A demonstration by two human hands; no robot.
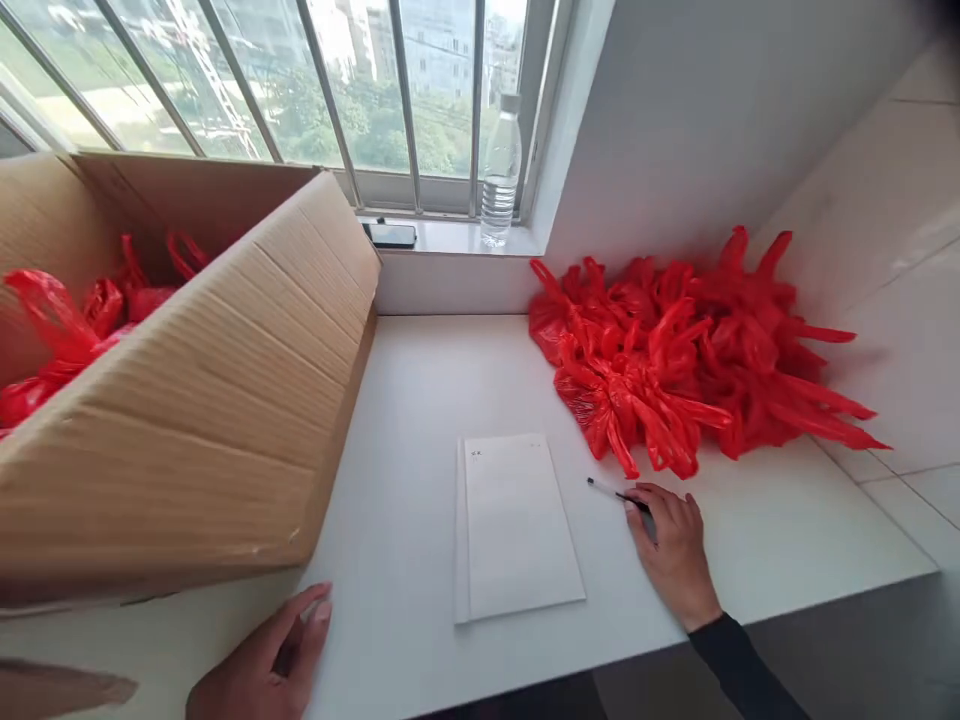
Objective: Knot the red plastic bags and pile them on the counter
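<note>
My right hand [669, 545] rests on the white table with thumb and fingers around the dark end of a pen [609, 489]. The pen's clear end with a black tip points left, toward a white paper pad [521, 530]. A few small marks show near the pad's top edge; otherwise its page looks blank. At the lower left, my left hand [270, 650] lies on the table beside the cardboard box. Its fingers are loosely bent, thumb and forefinger a little apart, holding nothing. The lower part of this hand is cut off by the frame.
A large open cardboard box [217, 400] with red plastic bags [60, 330] inside stands left. Against the wall at right is a pile of knotted red plastic bags [660, 360]. A clear bottle [501, 175] and a phone [391, 236] sit on the sill of the barred window.
</note>
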